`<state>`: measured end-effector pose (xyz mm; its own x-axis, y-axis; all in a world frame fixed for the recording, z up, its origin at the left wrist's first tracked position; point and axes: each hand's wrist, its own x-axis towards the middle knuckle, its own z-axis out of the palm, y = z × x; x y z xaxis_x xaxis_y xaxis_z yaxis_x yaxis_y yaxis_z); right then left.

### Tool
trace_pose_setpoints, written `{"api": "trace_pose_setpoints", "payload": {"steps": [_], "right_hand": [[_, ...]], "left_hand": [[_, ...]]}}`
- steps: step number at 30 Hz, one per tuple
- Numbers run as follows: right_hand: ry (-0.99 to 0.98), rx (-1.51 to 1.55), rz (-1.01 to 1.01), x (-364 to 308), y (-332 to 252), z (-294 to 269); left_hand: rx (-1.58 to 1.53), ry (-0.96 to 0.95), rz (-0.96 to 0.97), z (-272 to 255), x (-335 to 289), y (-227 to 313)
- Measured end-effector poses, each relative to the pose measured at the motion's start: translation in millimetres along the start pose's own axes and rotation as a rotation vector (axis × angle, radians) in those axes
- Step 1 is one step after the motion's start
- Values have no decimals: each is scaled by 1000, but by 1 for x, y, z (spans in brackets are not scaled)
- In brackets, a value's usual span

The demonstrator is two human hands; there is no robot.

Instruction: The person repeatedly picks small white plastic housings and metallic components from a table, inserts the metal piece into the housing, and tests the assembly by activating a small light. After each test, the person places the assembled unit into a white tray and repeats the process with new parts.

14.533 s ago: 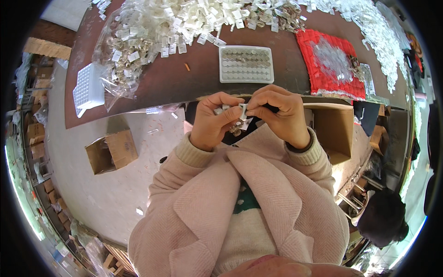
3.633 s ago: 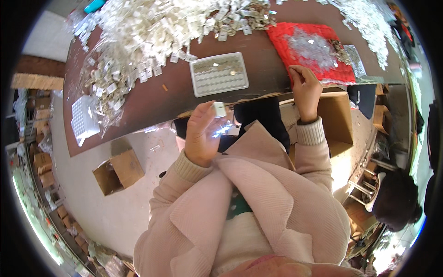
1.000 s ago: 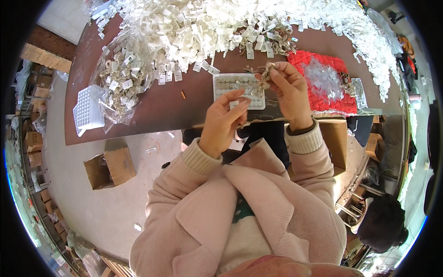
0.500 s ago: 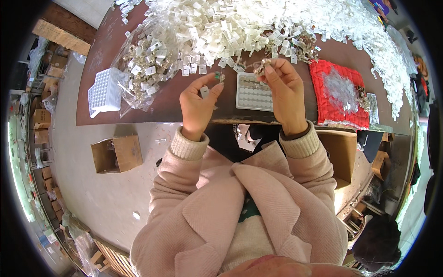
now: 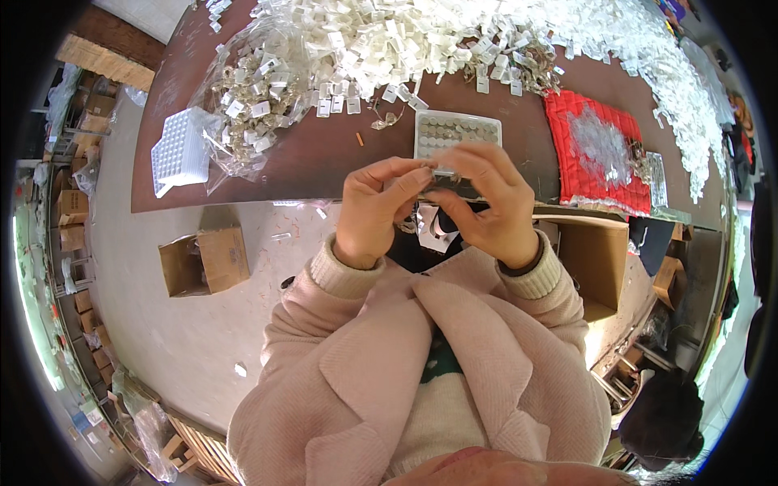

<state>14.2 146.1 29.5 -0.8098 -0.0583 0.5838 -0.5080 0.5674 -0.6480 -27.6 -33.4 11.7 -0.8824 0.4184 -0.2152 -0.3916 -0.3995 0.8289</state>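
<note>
From the head camera, looking down over a pink coat, both hands meet just in front of the near edge of the brown table (image 5: 308,162). The left hand (image 5: 374,206) and the right hand (image 5: 490,202) face each other, fingertips almost touching, and between them they pinch a small pale part (image 5: 442,172); it is too small to tell its exact shape. The left grip is closed on it with thumb and forefinger, and the right grip is closed on the same piece from the other side, fingers curled over the top.

Just beyond the hands, lying flat on the table, is a shallow white tray (image 5: 457,132) with rows of small round pieces in it. To its right lies a red quilted cloth (image 5: 583,174) with a heap of clear bits on top. Across the far part of the table runs a wide pile of white tags (image 5: 454,36), and to the left a clear plastic bag (image 5: 255,89) holds more of them. A white gridded tray (image 5: 180,150) sits near the table's left end. Down on the floor to the left stands an open cardboard box (image 5: 203,259), and another open carton (image 5: 596,259) sits just beside the right forearm.
</note>
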Motion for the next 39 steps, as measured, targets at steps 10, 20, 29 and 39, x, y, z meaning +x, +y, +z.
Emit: {"api": "trace_pose_setpoints", "payload": {"steps": [10,20,29,39], "right_hand": [[10,-40,-20,-15,-2,10],[164,10,147,-10,7,-2],[135,146,292,-19,25,-19],[197,454,444,-17,20,-21]], "left_hand": [[-145,147,-67,18,-8,-18],[351,57,149,5,36,6],[1905,-120,737,-38,142,21],[1248,-54,601,-16,100,38]]}}
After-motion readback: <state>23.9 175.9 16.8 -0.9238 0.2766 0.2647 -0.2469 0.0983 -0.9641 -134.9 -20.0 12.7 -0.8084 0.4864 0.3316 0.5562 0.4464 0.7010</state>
